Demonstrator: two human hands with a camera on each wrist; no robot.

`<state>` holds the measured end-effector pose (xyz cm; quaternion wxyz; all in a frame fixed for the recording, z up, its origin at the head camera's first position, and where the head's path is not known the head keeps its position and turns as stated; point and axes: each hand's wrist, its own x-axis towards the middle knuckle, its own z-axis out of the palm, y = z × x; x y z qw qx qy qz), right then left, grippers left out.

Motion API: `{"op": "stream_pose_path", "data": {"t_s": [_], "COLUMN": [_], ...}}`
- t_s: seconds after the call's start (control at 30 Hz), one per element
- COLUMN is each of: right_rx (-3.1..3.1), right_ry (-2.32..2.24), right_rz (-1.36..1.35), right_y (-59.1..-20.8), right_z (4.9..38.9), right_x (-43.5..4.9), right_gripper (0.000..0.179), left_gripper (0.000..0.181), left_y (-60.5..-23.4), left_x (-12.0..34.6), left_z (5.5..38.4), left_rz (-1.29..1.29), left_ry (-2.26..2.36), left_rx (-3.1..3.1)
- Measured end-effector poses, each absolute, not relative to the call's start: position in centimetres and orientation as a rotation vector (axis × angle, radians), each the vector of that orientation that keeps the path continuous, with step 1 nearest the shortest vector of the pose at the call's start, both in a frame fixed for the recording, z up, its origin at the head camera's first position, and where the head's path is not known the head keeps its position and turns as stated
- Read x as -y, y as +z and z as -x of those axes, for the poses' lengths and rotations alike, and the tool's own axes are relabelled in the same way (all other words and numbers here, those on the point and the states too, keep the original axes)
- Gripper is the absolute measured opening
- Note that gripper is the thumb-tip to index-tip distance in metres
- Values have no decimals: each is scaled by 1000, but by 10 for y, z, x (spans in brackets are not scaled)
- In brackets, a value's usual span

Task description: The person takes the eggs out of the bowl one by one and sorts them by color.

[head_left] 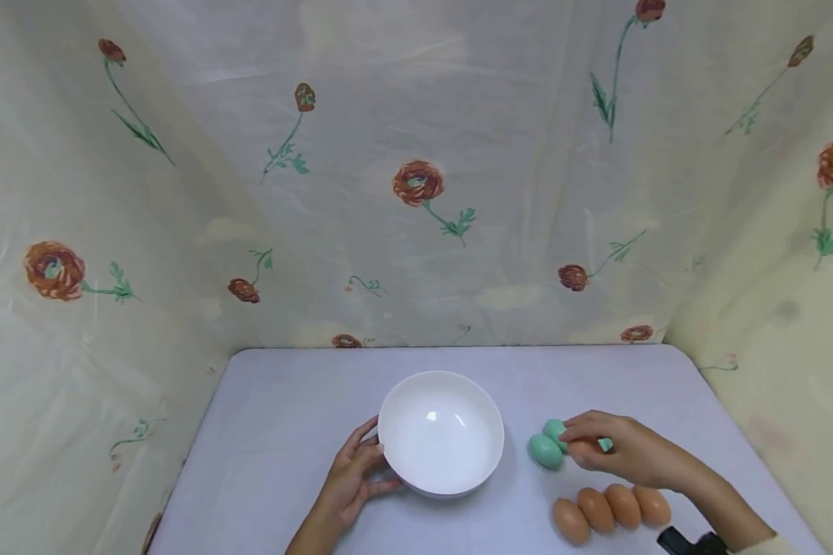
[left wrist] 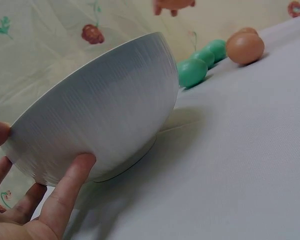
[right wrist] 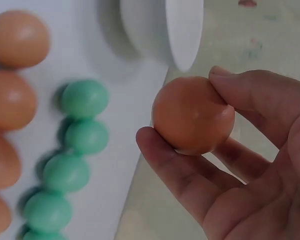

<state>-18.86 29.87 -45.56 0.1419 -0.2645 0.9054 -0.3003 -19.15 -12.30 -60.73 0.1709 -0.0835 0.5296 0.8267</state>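
Observation:
A white bowl (head_left: 440, 432) sits on the table, its inside bare. My left hand (head_left: 352, 472) holds it from the left side, with fingers spread along the outer wall and a fingertip at the rim in the left wrist view. My right hand (head_left: 621, 447) pinches a brown egg (right wrist: 192, 115) between thumb and fingers, raised above the table to the right of the bowl. Under that hand lies a row of several green eggs (head_left: 545, 452), partly hidden by it in the head view. Nearer the front, several other brown eggs (head_left: 595, 509) lie side by side.
A pale lavender cloth covers the table (head_left: 284, 416). Flower-printed curtains (head_left: 416, 270) hang behind it and at both sides. A black strap (head_left: 690, 542) shows at the right wrist.

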Motion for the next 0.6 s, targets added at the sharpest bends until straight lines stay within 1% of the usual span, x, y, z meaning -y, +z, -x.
{"op": "stream_pose_path", "data": {"t_s": [0.33,0.5,0.6], "right_rx": [-2814,-2737,-2749], "right_ry": [-869,-820,-800], "right_rz": [639,513,532], "right_y": [-497,-519,-533], "right_z": [155,151,147], "right_x": [-399,-424,-432], "right_gripper": [27,28,24], "left_gripper": [67,67,66], "left_y": [-602,-603,-604], "left_x": [123,122,120], "left_z": [191,190,187], "left_rz": [209,219,225], "left_ry": [2346,2352,2349], "left_rx": [-1520,-1509,-1503]}}
